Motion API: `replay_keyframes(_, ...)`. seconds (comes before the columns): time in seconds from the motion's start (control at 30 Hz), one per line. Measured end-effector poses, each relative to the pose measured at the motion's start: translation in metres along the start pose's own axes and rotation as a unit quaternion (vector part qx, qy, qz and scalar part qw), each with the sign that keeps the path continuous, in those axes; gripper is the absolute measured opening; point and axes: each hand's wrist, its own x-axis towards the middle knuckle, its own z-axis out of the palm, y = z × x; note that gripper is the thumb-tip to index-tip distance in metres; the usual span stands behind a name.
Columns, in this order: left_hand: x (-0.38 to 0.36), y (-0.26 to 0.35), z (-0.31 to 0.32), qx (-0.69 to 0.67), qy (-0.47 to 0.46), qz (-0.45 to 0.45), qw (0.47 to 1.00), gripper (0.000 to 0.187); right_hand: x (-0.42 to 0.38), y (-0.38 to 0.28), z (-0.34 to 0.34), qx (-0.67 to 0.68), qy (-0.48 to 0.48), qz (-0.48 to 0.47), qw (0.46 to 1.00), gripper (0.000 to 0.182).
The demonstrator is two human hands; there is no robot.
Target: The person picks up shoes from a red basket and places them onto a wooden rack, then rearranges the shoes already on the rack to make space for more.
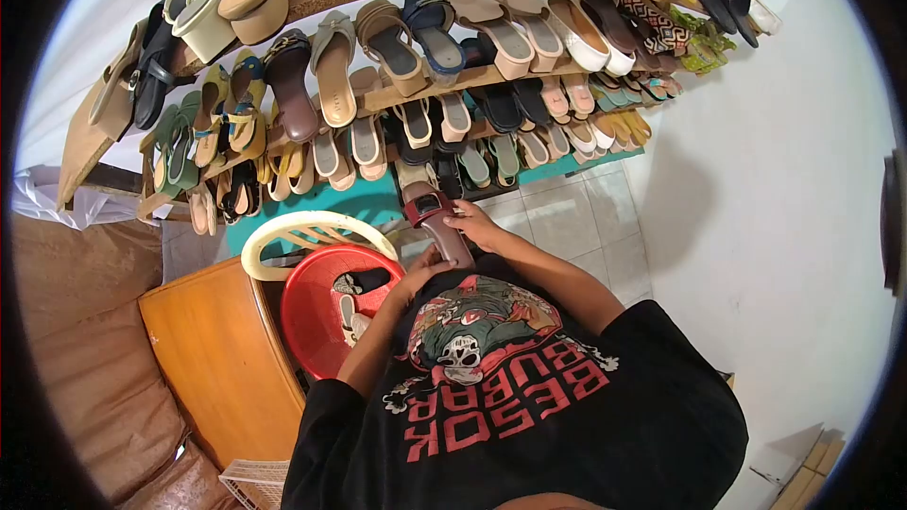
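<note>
A dark red-brown sandal point(444, 229) with a wide strap and buckle is held in front of my black shirt, its toe end toward the shelves. My left hand point(427, 269) is closed on the lower end of the sandal, at its left side. On the opposite side, my right hand point(472, 225) grips the sandal near the strap. Parts of the fingers of both hands are hidden behind the sandal.
Wooden shelves point(378, 94) with rows of sandals span the front. A red basin point(302, 321) holding a few shoes sits on a cream chair point(260, 244) at left, beside a wooden cabinet point(203, 359). A white wall point(765, 198) stands at right.
</note>
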Motion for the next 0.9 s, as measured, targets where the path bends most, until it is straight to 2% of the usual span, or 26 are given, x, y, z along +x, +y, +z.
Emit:
replay_keyframes(0.03,-0.004,0.01,0.005,0.043,0.045,-0.036,0.997,0.054,-0.011,-0.009,0.003,-0.01,0.005,0.025,1.0,0.059)
replay_keyframes(0.07,-0.001,0.01,0.005,0.043,0.046,-0.033,0.997,0.054,-0.017,-0.012,0.005,-0.012,0.005,0.023,1.0,0.059)
replay_keyframes(0.13,0.01,0.012,0.0,-0.196,0.04,0.021,0.98,0.051,-0.022,-0.015,0.009,0.058,0.002,0.008,0.998,0.048)
replay_keyframes(0.23,0.013,0.018,-0.003,-0.155,0.033,0.064,0.985,0.05,-0.018,-0.026,0.012,0.063,0.039,-0.022,0.997,0.046)
replay_keyframes(0.3,0.013,0.025,-0.001,-0.156,0.018,0.075,0.985,0.05,-0.027,-0.035,0.008,0.085,0.026,-0.023,0.996,0.043)
replay_keyframes(0.37,0.006,0.045,0.005,-0.035,0.005,0.092,0.995,0.049,-0.036,-0.046,0.004,0.133,0.006,-0.07,0.989,0.039)
replay_keyframes(0.5,0.002,0.069,0.027,-0.034,-0.024,0.126,0.991,0.054,-0.067,-0.073,-0.005,0.115,0.004,-0.117,0.986,0.037)
replay_keyframes(0.57,0.006,0.074,0.04,-0.008,-0.036,0.185,0.982,0.055,-0.077,-0.078,-0.015,0.121,0.015,-0.127,0.984,0.04)
replay_keyframes(0.7,0.016,0.091,0.065,0.001,-0.049,0.189,0.981,0.055,-0.104,-0.102,-0.033,0.131,0.051,-0.166,0.976,0.038)
replay_keyframes(0.83,0.022,0.128,0.097,-0.007,-0.115,0.199,0.973,0.052,-0.127,-0.125,-0.049,0.166,0.064,-0.205,0.962,0.041)
replay_keyframes(0.9,0.029,0.145,0.114,0.018,-0.102,0.256,0.961,0.052,-0.135,-0.136,-0.054,0.112,0.068,-0.26,0.957,0.046)
